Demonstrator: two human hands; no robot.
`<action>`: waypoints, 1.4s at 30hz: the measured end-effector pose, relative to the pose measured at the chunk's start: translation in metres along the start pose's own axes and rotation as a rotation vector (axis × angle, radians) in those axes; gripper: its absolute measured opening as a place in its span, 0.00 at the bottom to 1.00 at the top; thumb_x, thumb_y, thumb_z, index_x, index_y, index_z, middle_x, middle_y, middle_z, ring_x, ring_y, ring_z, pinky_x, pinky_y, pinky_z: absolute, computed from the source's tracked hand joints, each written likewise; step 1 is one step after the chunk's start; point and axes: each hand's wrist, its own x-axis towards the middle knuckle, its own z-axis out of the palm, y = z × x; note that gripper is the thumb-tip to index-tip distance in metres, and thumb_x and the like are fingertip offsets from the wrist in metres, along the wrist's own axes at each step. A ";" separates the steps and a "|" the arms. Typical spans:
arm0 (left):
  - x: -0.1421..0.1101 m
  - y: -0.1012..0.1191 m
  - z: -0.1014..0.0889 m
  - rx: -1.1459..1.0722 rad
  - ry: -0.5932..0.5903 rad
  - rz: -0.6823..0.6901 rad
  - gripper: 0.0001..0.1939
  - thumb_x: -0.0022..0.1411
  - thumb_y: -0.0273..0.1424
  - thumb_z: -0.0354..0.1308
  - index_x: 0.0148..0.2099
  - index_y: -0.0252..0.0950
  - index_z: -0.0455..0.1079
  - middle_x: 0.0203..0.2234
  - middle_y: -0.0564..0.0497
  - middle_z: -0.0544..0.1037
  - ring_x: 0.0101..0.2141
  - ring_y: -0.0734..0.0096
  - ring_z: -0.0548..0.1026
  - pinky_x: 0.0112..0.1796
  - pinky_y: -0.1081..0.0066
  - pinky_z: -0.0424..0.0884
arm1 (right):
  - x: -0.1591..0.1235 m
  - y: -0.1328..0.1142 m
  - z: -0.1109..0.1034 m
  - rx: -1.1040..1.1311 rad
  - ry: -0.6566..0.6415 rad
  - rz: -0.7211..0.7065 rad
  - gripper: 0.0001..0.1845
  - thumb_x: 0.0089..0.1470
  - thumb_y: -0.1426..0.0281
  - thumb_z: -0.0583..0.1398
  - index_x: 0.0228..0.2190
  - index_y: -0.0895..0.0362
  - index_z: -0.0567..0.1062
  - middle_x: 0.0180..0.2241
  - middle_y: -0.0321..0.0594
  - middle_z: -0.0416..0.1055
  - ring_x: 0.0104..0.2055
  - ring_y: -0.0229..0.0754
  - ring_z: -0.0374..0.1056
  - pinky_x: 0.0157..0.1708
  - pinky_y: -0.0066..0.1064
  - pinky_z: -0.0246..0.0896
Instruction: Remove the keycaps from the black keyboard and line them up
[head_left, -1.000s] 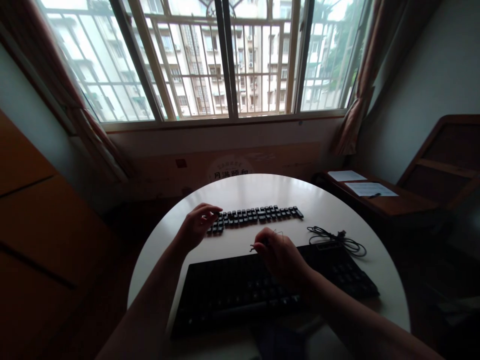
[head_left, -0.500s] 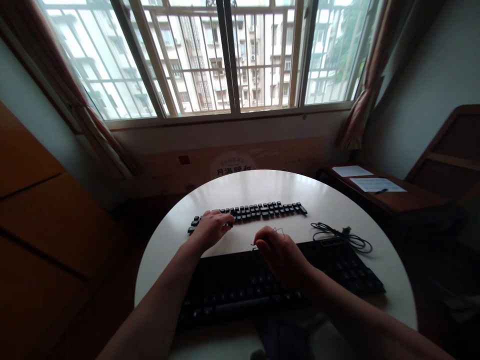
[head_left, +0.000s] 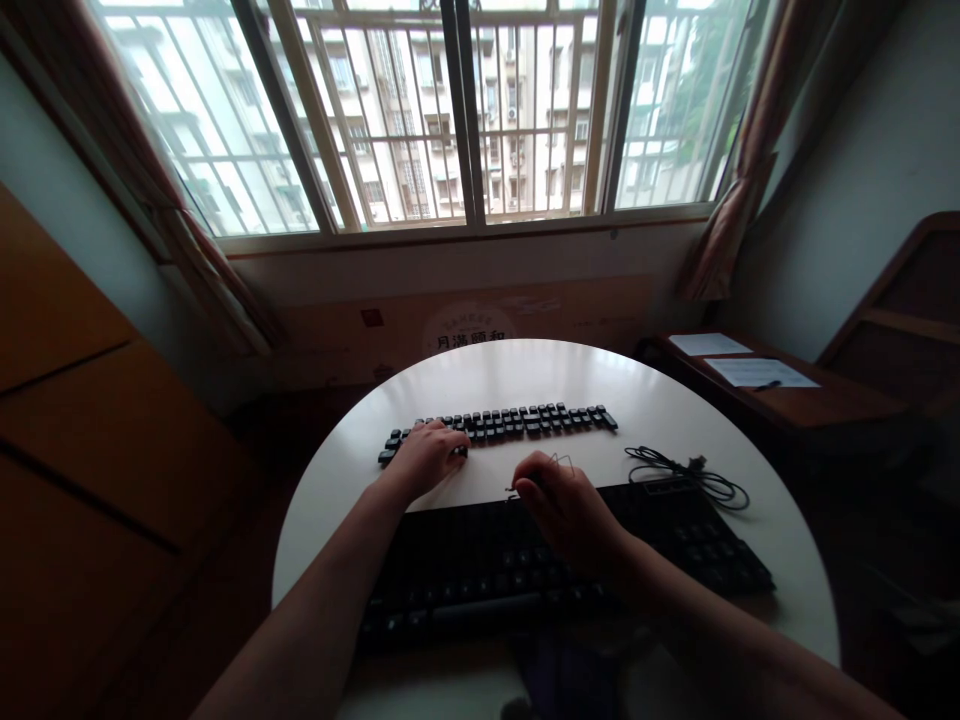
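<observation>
My left hand (head_left: 429, 460) is closed on a small black keycap (head_left: 459, 452), at the near left side of the rows of loose black keycaps (head_left: 517, 424) on the white table. Above the black keyboard (head_left: 457, 545), my right hand (head_left: 559, 505) is closed around a wire keycap puller (head_left: 561, 462), whose thin wire loops stick out past the fingers. The puller's handle is mostly hidden in the fist. On the keyboard, the upper area looks dark and bare of caps, while keys show along the lower rows and at the right end.
A coiled black cable (head_left: 694, 472) lies on the round white table (head_left: 517, 362), behind the keyboard's right part. Farther right, a brown side table (head_left: 832, 405) bears papers (head_left: 761, 373) and a pen (head_left: 769, 385). A dark purple object (head_left: 566, 675) sits below the keyboard.
The whole view has shifted slightly. My left hand stays by the keycap rows with the keycap, and my right hand keeps its grip on the puller.
</observation>
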 end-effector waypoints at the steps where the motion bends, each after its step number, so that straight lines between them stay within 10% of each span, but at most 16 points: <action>1: 0.000 -0.001 0.001 -0.005 0.005 0.001 0.11 0.60 0.30 0.58 0.44 0.41 0.77 0.38 0.47 0.81 0.43 0.55 0.73 0.47 0.60 0.63 | 0.000 0.000 0.000 0.001 0.002 0.000 0.11 0.64 0.62 0.54 0.34 0.56 0.69 0.19 0.29 0.59 0.21 0.34 0.54 0.23 0.26 0.48; 22: 0.003 -0.006 0.008 0.027 0.121 -0.010 0.10 0.59 0.28 0.61 0.44 0.40 0.77 0.39 0.48 0.82 0.41 0.58 0.75 0.44 0.61 0.68 | -0.001 -0.002 0.000 -0.009 0.015 -0.035 0.12 0.64 0.62 0.55 0.33 0.57 0.70 0.18 0.28 0.57 0.20 0.33 0.52 0.23 0.26 0.47; 33: -0.022 0.005 -0.050 -0.141 0.461 -0.109 0.15 0.67 0.37 0.53 0.30 0.36 0.69 0.24 0.53 0.72 0.25 0.72 0.67 0.30 0.72 0.61 | 0.005 0.002 -0.013 0.035 0.066 -0.032 0.12 0.64 0.62 0.55 0.33 0.57 0.69 0.19 0.29 0.59 0.20 0.33 0.54 0.22 0.25 0.49; 42: -0.020 0.024 -0.049 -0.203 0.165 -0.026 0.22 0.64 0.39 0.54 0.21 0.36 0.56 0.16 0.58 0.60 0.20 0.77 0.57 0.25 0.72 0.52 | 0.005 0.005 -0.020 0.113 -0.077 0.132 0.13 0.63 0.62 0.56 0.30 0.56 0.69 0.17 0.31 0.64 0.18 0.33 0.57 0.20 0.24 0.52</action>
